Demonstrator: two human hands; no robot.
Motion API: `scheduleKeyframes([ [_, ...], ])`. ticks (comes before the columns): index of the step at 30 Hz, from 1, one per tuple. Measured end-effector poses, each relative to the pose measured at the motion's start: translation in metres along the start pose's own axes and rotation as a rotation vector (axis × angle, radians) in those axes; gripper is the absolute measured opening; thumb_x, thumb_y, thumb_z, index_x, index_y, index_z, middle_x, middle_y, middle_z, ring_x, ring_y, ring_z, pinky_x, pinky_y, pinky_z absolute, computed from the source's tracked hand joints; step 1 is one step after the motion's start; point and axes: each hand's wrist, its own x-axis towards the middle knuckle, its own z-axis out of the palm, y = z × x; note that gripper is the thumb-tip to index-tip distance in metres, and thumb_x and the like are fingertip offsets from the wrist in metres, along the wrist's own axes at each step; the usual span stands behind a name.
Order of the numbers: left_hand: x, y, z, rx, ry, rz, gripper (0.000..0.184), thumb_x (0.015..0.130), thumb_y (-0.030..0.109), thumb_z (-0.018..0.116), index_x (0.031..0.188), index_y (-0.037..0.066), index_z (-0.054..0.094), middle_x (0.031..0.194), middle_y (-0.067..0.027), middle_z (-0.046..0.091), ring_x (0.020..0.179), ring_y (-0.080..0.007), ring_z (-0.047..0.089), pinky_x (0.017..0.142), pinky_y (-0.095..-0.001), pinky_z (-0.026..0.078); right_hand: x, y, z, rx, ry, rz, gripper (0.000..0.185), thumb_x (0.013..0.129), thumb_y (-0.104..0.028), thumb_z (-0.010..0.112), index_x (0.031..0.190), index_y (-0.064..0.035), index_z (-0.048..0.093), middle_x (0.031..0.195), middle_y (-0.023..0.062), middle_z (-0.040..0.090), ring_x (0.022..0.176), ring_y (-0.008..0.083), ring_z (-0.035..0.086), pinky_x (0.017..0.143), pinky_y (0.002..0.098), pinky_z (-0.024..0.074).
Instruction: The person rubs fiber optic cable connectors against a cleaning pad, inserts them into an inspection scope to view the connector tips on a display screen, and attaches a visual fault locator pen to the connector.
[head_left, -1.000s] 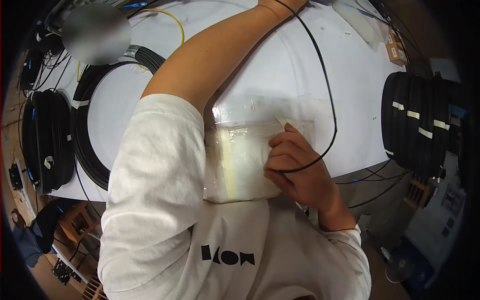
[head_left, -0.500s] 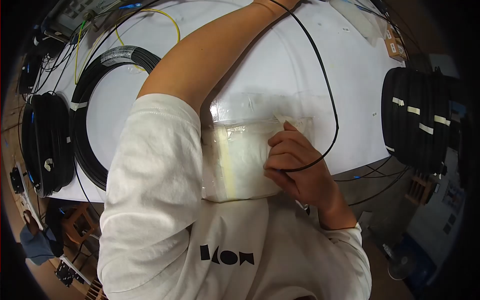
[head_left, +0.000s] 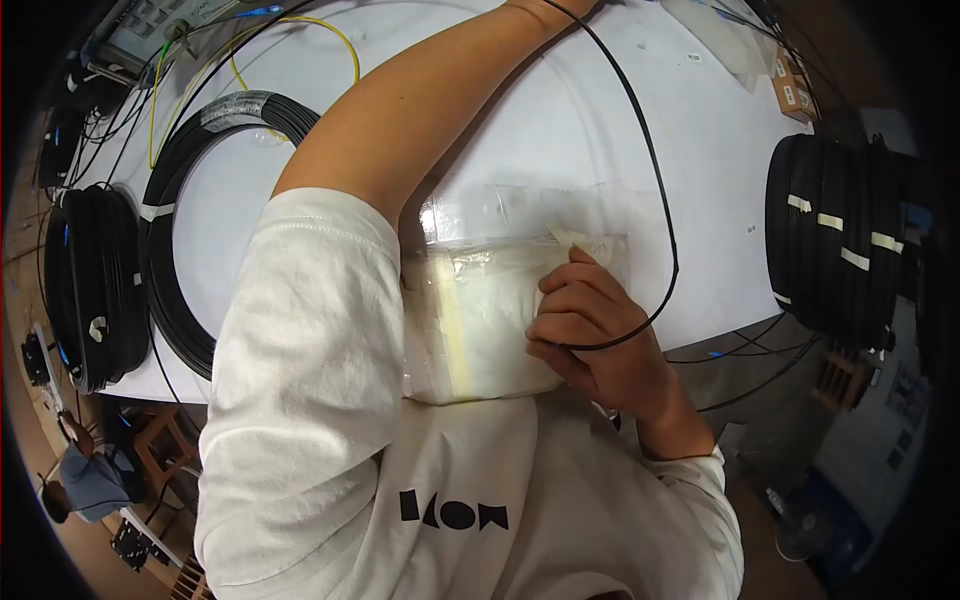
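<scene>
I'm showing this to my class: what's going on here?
A person's right hand holds a thin black cable over a plastic-wrapped pad at the edge of a white table. The left hand, reaching forward, is mostly out of the picture. A black coil lies on the left.

My thin black cable (head_left: 656,165) is unbroken where visible, bowing smoothly beyond the right side of the white pad (head_left: 500,335), its near stretch gripped in my right hand (head_left: 600,318) over that pad.
</scene>
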Motion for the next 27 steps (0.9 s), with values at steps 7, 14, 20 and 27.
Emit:
scheduleKeyframes([
  [7,0.0,0.001,-0.001,0.004,-0.006,-0.012,0.069,0.073,0.014,0.086,0.136,0.012,0.058,0.129,-0.0141,0.055,0.118,-0.0381,0.054,0.101,-0.0469,0.046,0.0,-0.001,-0.004,0.007,-0.044,-0.016,0.024,0.078,-0.01,0.086,0.09,-0.0118,0.065,0.091,0.0041,0.061,0.106,0.0275,0.064,0.113,0.0547,0.0473],
  [14,0.0,-0.003,0.0,0.038,-0.038,-0.028,0.073,0.072,0.015,0.087,0.139,0.013,0.057,0.13,-0.0152,0.055,0.118,-0.0394,0.054,0.101,-0.048,0.046,0.01,0.018,-0.028,-0.001,0.032,-0.03,0.023,0.079,-0.008,0.085,0.094,-0.0102,0.067,0.098,0.0061,0.064,0.105,0.0315,0.065,0.103,0.0494,0.0526],
  [20,0.001,-0.002,0.004,0.051,-0.029,-0.019,0.07,0.073,0.02,0.09,0.137,0.018,0.062,0.129,-0.0116,0.057,0.118,-0.0364,0.055,0.101,-0.0461,0.048,0.065,0.047,-0.099,-0.322,0.399,-0.154,0.01,0.088,-0.003,0.075,0.096,-0.0022,0.069,0.097,0.0136,0.067,0.096,0.0353,0.067,0.086,0.042,0.0532],
  [27,0.002,0.002,0.001,0.006,-0.033,-0.025,0.078,0.068,0.012,0.089,0.14,0.014,0.059,0.129,-0.0118,0.056,0.117,-0.0354,0.054,0.098,-0.0465,0.046,0.136,0.116,-0.132,-0.286,0.654,-0.079,0.012,0.097,-0.012,0.072,0.102,-0.0016,0.073,0.099,0.0122,0.073,0.094,0.0304,0.069,0.085,0.0375,0.0535],
])
